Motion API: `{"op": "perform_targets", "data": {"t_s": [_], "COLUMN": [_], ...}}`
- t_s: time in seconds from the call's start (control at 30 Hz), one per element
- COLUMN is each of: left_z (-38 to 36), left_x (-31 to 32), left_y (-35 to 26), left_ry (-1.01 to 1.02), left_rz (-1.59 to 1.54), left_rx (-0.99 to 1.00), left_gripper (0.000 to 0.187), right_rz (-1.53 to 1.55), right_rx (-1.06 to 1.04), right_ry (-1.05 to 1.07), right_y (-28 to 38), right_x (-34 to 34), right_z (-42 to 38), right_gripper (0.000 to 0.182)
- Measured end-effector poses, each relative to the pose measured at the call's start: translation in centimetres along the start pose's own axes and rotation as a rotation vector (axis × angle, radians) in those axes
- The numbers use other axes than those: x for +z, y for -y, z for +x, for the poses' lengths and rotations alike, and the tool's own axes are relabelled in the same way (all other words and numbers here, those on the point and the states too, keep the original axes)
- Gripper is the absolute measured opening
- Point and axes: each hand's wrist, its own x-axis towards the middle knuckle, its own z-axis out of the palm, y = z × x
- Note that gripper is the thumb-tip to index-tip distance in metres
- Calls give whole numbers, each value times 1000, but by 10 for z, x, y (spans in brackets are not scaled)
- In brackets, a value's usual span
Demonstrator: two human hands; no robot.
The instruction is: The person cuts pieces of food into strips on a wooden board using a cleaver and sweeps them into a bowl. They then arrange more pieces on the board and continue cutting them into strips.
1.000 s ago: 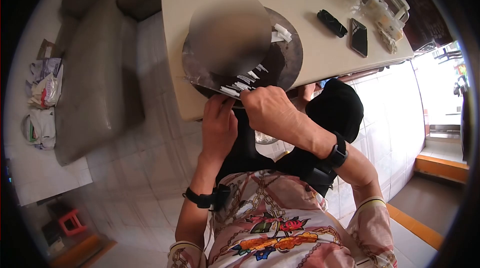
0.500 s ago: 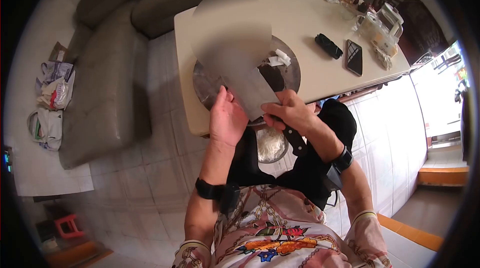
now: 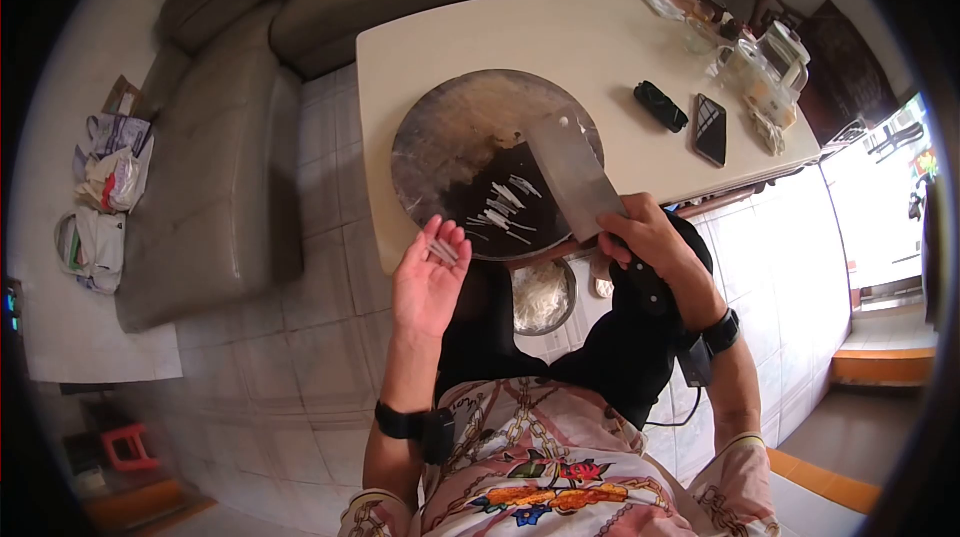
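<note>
My right hand [image 3: 645, 242] grips the cleaver [image 3: 575, 177] by its dark handle. The broad blade lies slanted over the right part of the round chopping board [image 3: 430, 152], hiding what is under it. A small white bit shows near the blade's far end. Thin white strips [image 3: 505, 199] are scattered on the board's dark wet patch. My left hand [image 3: 428, 282] is palm up at the board's near left edge, fingers curled around a few white strips [image 3: 443, 252]. Below the board, between my knees, sits a metal bowl [image 3: 541, 297] of white shreds.
The board rests on a cream table [image 3: 450, 32]. Toward the right lie a black case [image 3: 660, 107] and a phone [image 3: 709, 130], with a clear plastic jug [image 3: 757, 72] beyond. A grey sofa [image 3: 215, 167] runs along the left and back.
My left hand has drawn away from the blade, down and left, and turned palm up. My right hand has moved right with the cleaver. Strips on the board now show.
</note>
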Motion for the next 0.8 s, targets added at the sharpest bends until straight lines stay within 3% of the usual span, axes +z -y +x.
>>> {"op": "perform_targets", "data": {"t_s": [0.1, 0.2, 0.33, 0.6, 0.8], "left_z": [-13, -17, -9, -2, 0], "left_x": [-18, -32, -25, -16, -9], "left_y": [-2, 6, 23, 39, 46], "left_ry": [-86, -193, -263, -256, -314], "left_rz": [5, 45, 87, 103, 71], "left_rx": [39, -47, -47, 16, 74], "left_gripper": [26, 24, 17, 19, 26], "right_rz": [-35, 9, -118, -316, -473], "right_rx": [35, 58, 90, 44, 65], "right_ry": [-8, 45, 206, 350, 523], "right_y": [-3, -1, -4, 14, 21], "right_x": [-9, -12, -10, 7, 11], "right_z": [-5, -4, 1, -5, -5], "right_gripper": [23, 23, 22, 27, 20]}}
